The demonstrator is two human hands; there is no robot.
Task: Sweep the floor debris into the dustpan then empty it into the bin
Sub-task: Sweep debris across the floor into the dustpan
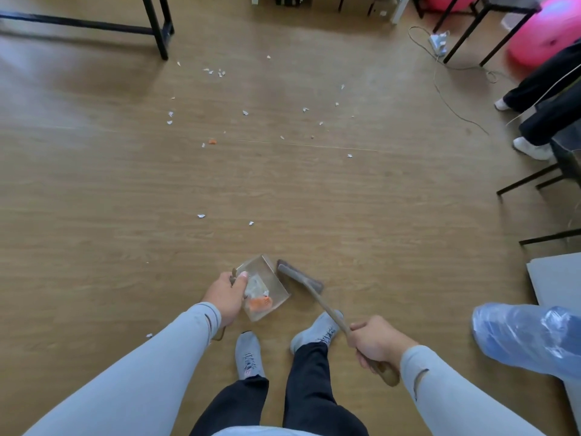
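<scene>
- An indoor room that looks like an office or a lab workspace, not a home kitchen.
- Wood-pattern vinyl floor (314, 190), with paper scraps (217, 72) scattered over it.
- Black metal table frames (160, 29) stand at the far-left and far-right edges of the floor.
- A white power strip (438, 42) with a trailing cable (452, 108) lies on the floor near the far-right corner.
- Pink exercise balls (547, 36) sit beyond the right-hand frames.
- Another person's legs (547, 89) show at the right edge.

Even, soft daylight, moderately bright. Pale sheen across wood floor (94, 89) at upper left. Shadows faint, diffuse under table legs (162, 33). Pink ball (547, 36) blown out, glowing at upper right. Wide-angle bending at edges; floor lines curve. Overall softness; brush (300, 278) and dustpan (267, 287) slightly motion-blurred.
</scene>
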